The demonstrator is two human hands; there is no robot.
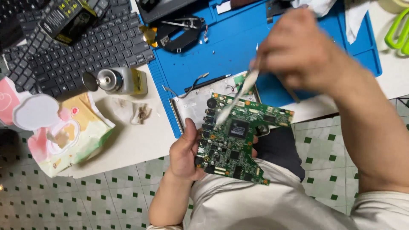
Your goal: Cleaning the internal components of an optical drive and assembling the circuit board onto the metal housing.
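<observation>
My left hand (185, 152) grips the left edge of a green circuit board (238, 142), held over my lap at the table's front edge. My right hand (298, 51) is above it, blurred, closed on a thin white stick-like tool (236, 100). The tool's lower tip touches the board's upper left area, close to a large black chip (238, 128). A black connector row runs down the board's left side under my left thumb.
A blue work mat (230, 47) covers the table's middle. A black keyboard (76, 47) lies at the upper left, with a metal-topped bottle (119, 81) on its side, a wet-wipe pack (64, 132) and a dirty tissue (134, 111) below it. Green-handled scissors (398, 32) sit far right.
</observation>
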